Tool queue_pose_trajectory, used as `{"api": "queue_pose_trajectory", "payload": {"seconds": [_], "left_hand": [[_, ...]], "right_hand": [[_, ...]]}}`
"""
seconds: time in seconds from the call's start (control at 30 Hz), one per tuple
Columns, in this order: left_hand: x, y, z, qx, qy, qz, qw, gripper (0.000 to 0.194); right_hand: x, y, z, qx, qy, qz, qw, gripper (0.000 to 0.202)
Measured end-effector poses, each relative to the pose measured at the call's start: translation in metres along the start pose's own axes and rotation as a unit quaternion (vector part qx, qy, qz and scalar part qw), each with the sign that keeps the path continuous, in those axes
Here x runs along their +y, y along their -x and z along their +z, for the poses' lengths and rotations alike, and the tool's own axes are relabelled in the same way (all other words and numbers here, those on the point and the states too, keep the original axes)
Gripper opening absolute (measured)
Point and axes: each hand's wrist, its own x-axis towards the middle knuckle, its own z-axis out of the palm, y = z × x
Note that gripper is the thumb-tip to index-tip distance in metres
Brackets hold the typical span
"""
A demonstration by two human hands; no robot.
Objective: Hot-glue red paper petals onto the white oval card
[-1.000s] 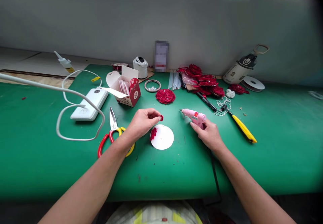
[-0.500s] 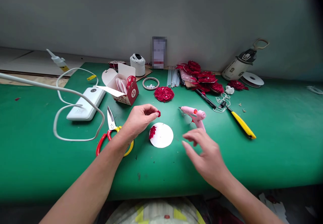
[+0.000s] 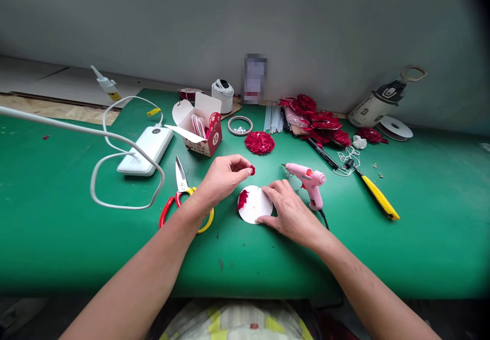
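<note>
The left hand [image 3: 229, 176] is closed in a pinch, with a small red piece [image 3: 252, 170] between the thumb and fingertips, above the upper edge of the white disc [image 3: 257, 208]. The right hand [image 3: 291, 211] is open: thumb and fingers are spread, and their tips contact the right-hand part of the disc. The disc is flat, smooth and round, and lies on the green, smooth-surfaced desk [image 3: 115, 258]. A ragged red tuft [image 3: 243, 199] covers its left edge.

The pink glue gun [image 3: 308, 176] stands just beyond the right hand, nozzle directed left, on a thin wire support; a black cord leaves the grip. The scissors [image 3: 181, 181], with pointed metal blades and looped red and yellow handles, lie partly under the left forearm.

Beyond the disc lies a round red rosette [image 3: 260, 143] with a rough, dense texture. Behind it are a ring-shaped roll [image 3: 240, 125] enclosing small white pieces, and translucent, rod-shaped sticks [image 3: 273, 118]. To their right is a heap of red flowers [image 3: 321, 120] with crinkled surfaces. An open carton [image 3: 204, 130], printed red and white, is at left, near a rounded white power bank [image 3: 145, 151]. A ribbed yellow cutter [image 3: 378, 197] lies at right
</note>
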Motion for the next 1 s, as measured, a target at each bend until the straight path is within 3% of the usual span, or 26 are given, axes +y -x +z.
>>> {"api": "queue_pose_trajectory", "payload": {"seconds": [0.33,0.53,0.7,0.8,0.87,1.0], "left_hand": [[-0.003,0.004,0.009,-0.03,-0.017,-0.003,0.999,0.021],[0.003,0.005,0.008,-0.009,-0.014,-0.013,1.0,0.021],[0.009,0.008,0.007,0.001,-0.025,0.001,1.0,0.018],[0.005,0.016,0.012,0.005,-0.041,-0.03,0.999,0.016],[-0.001,0.023,0.018,0.017,-0.067,-0.046,0.997,0.014],[-0.012,0.038,0.03,0.117,-0.167,0.0,0.979,0.008]], "right_hand": [[-0.002,0.002,0.004,0.014,-0.043,0.024,0.999,0.039],[0.002,-0.007,0.004,0.013,-0.08,0.054,0.995,0.031],[0.008,-0.015,0.005,0.061,-0.127,0.072,0.987,0.022],[0.007,-0.015,0.006,0.09,-0.174,0.072,0.978,0.017],[0.007,-0.015,0.007,0.095,-0.202,0.068,0.972,0.015],[0.012,-0.014,0.012,0.089,-0.239,0.067,0.965,0.012]]}}
